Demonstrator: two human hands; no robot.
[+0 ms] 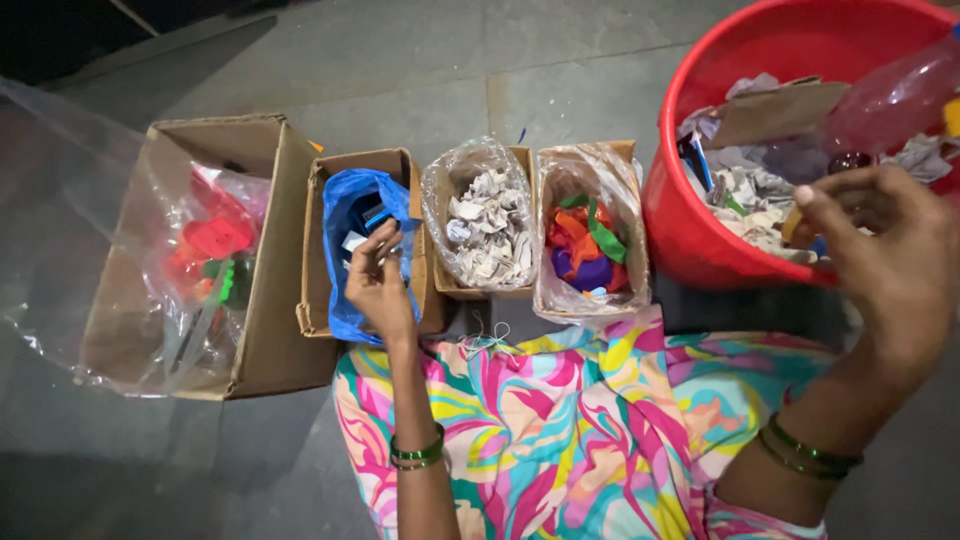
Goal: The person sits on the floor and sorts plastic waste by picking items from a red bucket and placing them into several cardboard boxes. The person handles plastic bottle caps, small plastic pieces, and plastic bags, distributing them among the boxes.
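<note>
Sorting scraps on the floor, one hand at a box, one at the bucket.

The left hand (378, 283) hovers over the blue-lined box (352, 215), fingers curled loosely; whether they pinch anything I cannot tell. The right hand (890, 255) reaches over the red bucket (690, 235) of paper scraps, fingers bent and spread, gripping nothing visible. Between them sit a box of crumpled paper (487, 225) and a box of coloured cloth (588, 245).

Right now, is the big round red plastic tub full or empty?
Mostly full. The red plastic tub holds crumpled paper scraps, a brown cardboard piece and a clear plastic bottle, piled near its rim.
</note>
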